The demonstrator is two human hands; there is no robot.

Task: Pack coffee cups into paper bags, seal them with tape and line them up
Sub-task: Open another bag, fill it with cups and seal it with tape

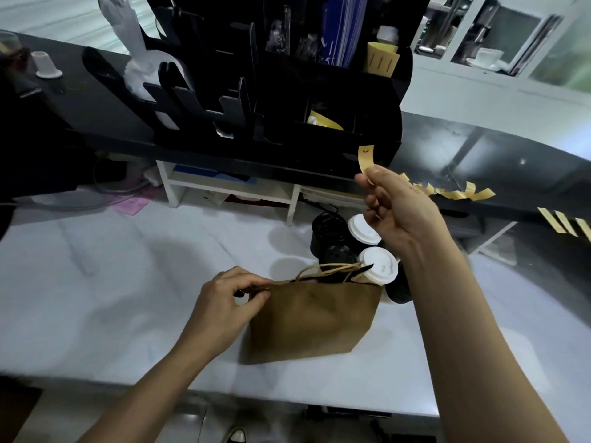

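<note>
Standing on the pale grey counter (96, 282), the brown paper bag with twisted handles (313, 318) has its top edge pinched by the left hand (224, 305); the right hand (393, 206) pinches 1 yellow tape strip (365, 158) above 2 white-lidded black cups (379, 266) behind the bag.

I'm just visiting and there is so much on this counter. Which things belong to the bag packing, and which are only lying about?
Part of the job:
- brown paper bag, top pinched by the left hand
- tape strip in the right hand
- spare tape strips
- lidded coffee cups

Lying about:
- black organiser rack
- white shelf
- pink paper
</note>
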